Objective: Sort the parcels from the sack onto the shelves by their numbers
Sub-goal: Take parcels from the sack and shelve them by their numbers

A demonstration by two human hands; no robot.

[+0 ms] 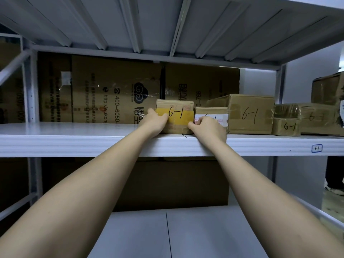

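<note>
A small cardboard parcel (178,113) with a yellow tape band and "6-1" written on it stands on the white shelf (74,140). My left hand (155,121) grips its left side, fingers curled over the yellow band. My right hand (208,127) holds its right front corner, and covers most of a smaller parcel with a white label (214,112) right beside it. To the right stand more "6-1" parcels: a bigger box (249,114), a little box (286,126) and a wide taped box (316,118). The sack is out of view.
A tag (316,148) is stuck on the shelf's front edge at the right. Large flattened cartons (104,90) line the shelf's back. Another box (329,88) sits on top at far right. A lower shelf (186,233) lies beneath my arms. A person's shoe (333,189) shows at right.
</note>
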